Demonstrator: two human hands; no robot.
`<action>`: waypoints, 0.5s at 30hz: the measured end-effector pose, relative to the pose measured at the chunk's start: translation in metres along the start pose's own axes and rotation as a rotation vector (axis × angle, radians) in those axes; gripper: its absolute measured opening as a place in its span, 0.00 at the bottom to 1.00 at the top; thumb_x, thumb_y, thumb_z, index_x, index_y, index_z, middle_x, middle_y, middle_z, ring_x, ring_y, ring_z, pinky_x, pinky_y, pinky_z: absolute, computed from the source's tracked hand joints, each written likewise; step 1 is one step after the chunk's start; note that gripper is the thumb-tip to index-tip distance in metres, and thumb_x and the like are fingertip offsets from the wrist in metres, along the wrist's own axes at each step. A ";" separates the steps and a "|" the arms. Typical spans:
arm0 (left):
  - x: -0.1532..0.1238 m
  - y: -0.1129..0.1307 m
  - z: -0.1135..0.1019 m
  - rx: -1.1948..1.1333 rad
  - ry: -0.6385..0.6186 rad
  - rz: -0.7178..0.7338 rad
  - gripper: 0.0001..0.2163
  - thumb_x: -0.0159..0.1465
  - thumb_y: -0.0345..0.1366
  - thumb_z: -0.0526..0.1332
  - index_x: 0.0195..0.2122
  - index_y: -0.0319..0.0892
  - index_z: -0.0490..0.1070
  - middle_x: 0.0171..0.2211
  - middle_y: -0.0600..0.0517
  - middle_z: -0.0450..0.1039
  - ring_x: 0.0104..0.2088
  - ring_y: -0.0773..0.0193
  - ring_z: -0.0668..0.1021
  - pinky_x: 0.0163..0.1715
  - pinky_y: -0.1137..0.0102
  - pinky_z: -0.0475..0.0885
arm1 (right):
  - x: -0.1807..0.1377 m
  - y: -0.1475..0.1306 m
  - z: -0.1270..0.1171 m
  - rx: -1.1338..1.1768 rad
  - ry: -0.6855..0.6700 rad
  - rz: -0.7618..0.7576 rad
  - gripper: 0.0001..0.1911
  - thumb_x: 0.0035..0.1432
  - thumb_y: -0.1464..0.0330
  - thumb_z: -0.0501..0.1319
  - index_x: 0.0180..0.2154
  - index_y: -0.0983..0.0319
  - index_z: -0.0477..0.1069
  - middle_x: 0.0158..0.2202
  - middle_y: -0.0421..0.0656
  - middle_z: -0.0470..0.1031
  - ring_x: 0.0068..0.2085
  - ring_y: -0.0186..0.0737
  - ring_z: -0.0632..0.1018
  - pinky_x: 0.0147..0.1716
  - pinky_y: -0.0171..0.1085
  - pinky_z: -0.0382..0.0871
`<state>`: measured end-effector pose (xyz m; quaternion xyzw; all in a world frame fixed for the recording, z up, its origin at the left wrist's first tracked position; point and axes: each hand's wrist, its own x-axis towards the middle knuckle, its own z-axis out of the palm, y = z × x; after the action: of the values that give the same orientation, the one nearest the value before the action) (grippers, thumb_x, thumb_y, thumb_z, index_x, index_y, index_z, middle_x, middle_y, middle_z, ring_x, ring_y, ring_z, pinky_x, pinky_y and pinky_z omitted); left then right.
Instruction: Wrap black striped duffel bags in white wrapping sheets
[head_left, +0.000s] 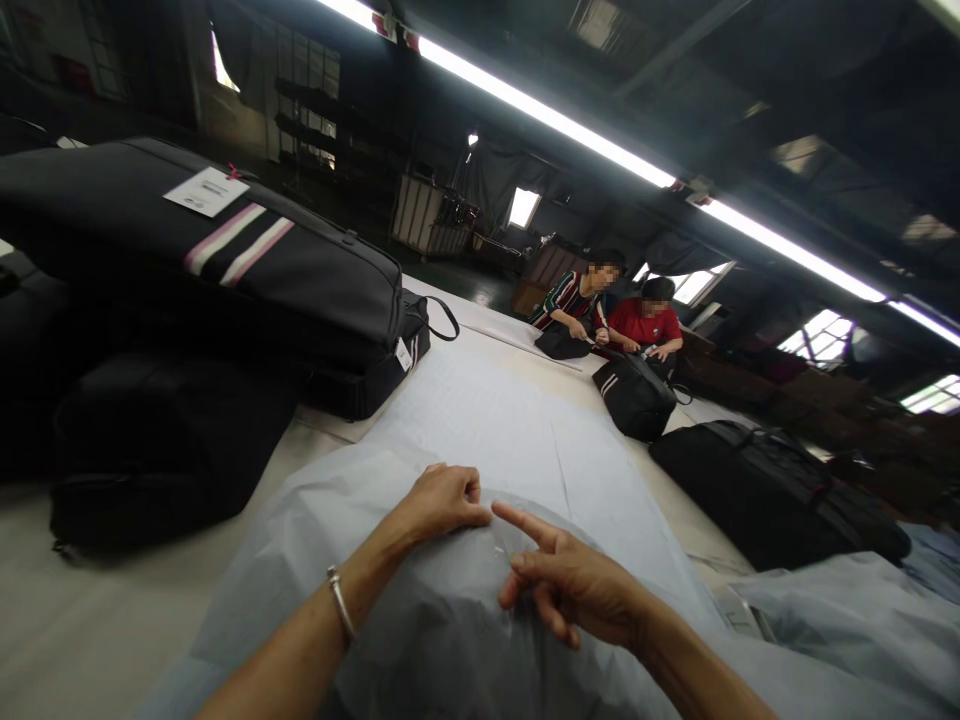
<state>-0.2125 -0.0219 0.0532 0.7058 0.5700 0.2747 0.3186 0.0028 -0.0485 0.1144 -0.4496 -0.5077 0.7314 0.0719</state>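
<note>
A pale translucent plastic bag [480, 430] lies along the table in front of me, and a dark shape shows through its near end. My left hand [442, 500] rests on top of the plastic with its fingers curled in, pinching the film. My right hand [574, 585] hovers just beside it, index finger stretched out toward the left hand, the other fingers loosely bent and holding nothing. A thin metal bangle sits on my left wrist.
Stacked black bags [217, 270] with pink and white stripes and a paper tag fill the left side. More black bags [772, 490] lie on the right of the table [67, 620]. Two people [615, 315] work on a bag at the far end.
</note>
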 end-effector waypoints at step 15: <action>-0.009 -0.004 0.010 0.000 0.058 0.127 0.05 0.59 0.36 0.62 0.35 0.44 0.67 0.32 0.56 0.74 0.36 0.61 0.76 0.64 0.53 0.49 | 0.016 0.010 -0.004 -0.001 0.159 0.060 0.44 0.57 0.67 0.57 0.70 0.64 0.38 0.33 0.47 0.81 0.13 0.28 0.66 0.10 0.26 0.55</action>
<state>-0.2094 -0.0312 0.0430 0.7322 0.5333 0.3147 0.2838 -0.0002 -0.0417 0.0970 -0.5212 -0.4870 0.6951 0.0897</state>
